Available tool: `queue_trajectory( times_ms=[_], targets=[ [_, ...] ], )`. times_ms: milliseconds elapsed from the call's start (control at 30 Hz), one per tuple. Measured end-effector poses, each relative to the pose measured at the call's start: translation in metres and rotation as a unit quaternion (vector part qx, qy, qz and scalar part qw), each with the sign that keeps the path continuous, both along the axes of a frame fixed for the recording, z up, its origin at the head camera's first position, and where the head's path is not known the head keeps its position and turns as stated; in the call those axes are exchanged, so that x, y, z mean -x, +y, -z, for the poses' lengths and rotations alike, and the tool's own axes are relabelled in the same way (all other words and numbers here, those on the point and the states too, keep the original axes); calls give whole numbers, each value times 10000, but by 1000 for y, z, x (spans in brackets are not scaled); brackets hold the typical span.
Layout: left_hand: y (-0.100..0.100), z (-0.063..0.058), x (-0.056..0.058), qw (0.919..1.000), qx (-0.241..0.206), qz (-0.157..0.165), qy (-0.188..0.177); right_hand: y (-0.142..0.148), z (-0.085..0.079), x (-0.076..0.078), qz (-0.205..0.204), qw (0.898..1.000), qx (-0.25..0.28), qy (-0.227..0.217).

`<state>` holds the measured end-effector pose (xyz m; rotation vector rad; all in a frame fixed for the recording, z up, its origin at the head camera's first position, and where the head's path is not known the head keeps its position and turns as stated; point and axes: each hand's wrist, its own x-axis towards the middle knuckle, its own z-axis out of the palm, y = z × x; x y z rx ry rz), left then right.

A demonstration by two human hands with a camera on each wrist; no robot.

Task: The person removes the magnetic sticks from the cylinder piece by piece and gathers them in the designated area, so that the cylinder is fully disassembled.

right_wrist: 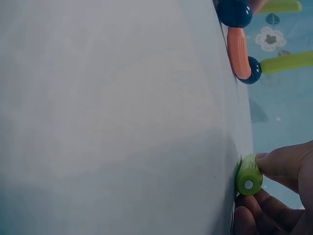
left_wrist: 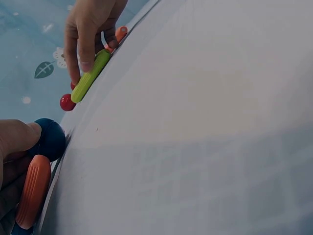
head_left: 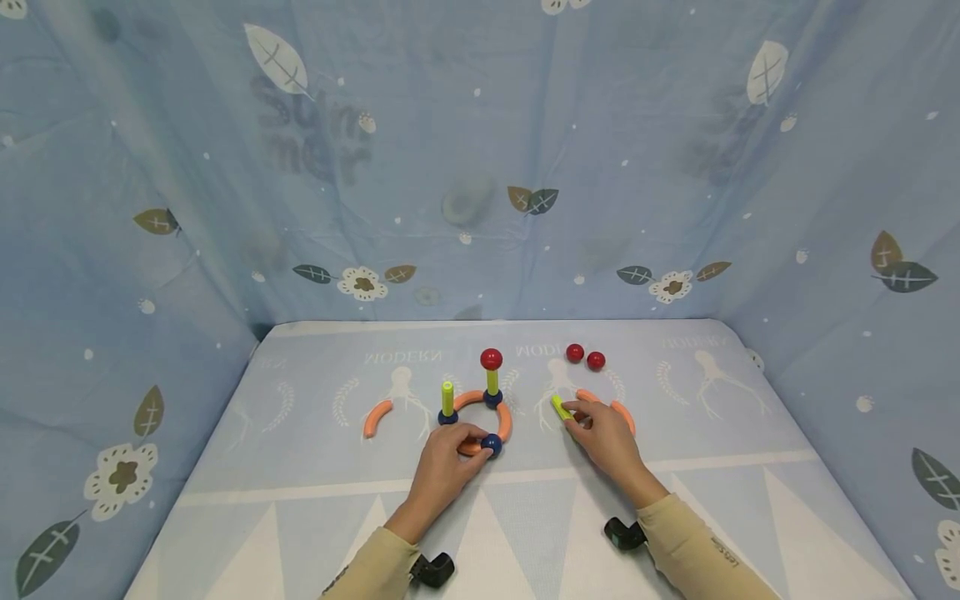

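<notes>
My left hand (head_left: pixel 446 462) holds a dark blue ball (head_left: pixel 492 444) at the near corner of a ring of orange curved rods (head_left: pixel 505 422) lying on the table. In the left wrist view the thumb presses that blue ball (left_wrist: pixel 50 140), and an orange rod (left_wrist: pixel 34 191) adjoins it. Two yellow-green rods stand upright on blue balls of the ring. The back rod (head_left: pixel 492 382) bears a red ball (head_left: pixel 491 359); the left rod (head_left: pixel 447 398) has a bare top. To the right, my right hand (head_left: pixel 606 437) pinches a loose yellow-green rod (right_wrist: pixel 250 174) low at the table surface, its round end showing.
Two loose red balls (head_left: pixel 585 357) sit behind my right hand. Beside that hand lie two orange curved rods (head_left: pixel 624 415), and another orange curved rod (head_left: pixel 377 418) lies left of the ring. A blue patterned curtain (head_left: pixel 465 167) surrounds the table (head_left: pixel 315 475) at the back and sides.
</notes>
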<state>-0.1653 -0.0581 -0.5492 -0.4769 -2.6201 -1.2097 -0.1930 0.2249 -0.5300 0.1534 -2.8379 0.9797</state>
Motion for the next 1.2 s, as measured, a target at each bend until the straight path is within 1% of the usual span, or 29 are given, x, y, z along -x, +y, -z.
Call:
queue_trajectory(
  times_ms=[567,767,1067,1200],
  targets=[
    [0,0,0,10000,-20,2,-29,0,-2,-2,12,9999,151,-31],
    [0,-1,0,10000,-51,24,0,-1,-3,-4,14,9999,135,95],
    [0,0,-1,10000,32,-18,43,-4,-6,-8,-33,9985,384,385],
    [-1,-2,-2,10000,33,-16,-5,-7,-6,-9,-58,9977,406,537]
  ],
)
